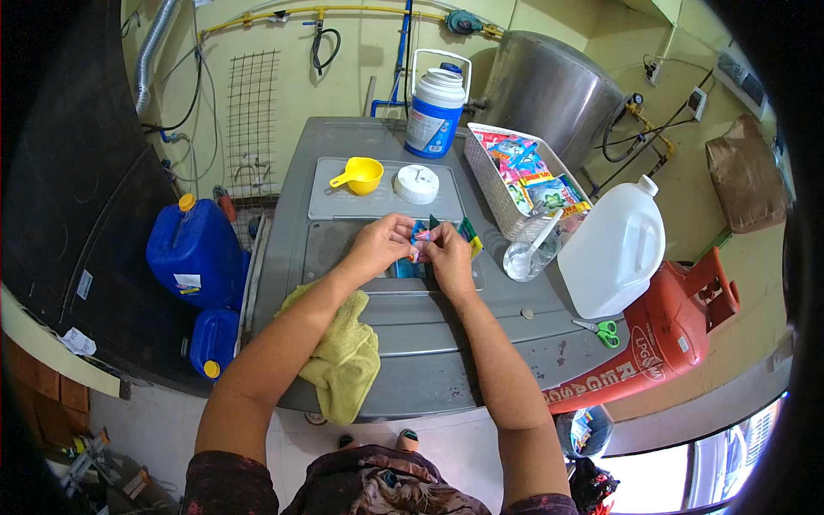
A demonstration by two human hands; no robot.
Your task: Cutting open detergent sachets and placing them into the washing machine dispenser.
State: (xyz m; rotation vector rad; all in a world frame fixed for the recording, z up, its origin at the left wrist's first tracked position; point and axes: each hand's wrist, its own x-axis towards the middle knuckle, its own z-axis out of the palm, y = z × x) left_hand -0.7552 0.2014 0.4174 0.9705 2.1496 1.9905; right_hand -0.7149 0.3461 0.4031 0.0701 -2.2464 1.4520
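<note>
Between my fingers, over the grey table, is a small blue and red sachet [421,236]. My left hand [380,246] grips its left side and my right hand [449,256] its right side. A green and yellow packet [472,237] shows just beyond my right hand. Beneath my hands a blue item [410,268] lies in a recessed panel, partly hidden. A yellow measuring scoop [364,176] and a white round lid [416,184] rest on the raised panel behind. A yellow-green cloth [342,360] hangs over the near edge beneath my left forearm.
Right of my hands stand a basket [490,193] of sachets, a clear cup [531,256] with a white spoon, a white plastic jug [615,244], green-handled scissors [607,333] and a red gas cylinder [669,341]. A blue water jug [435,116] stands at the back, blue jerrycans [195,251] at left.
</note>
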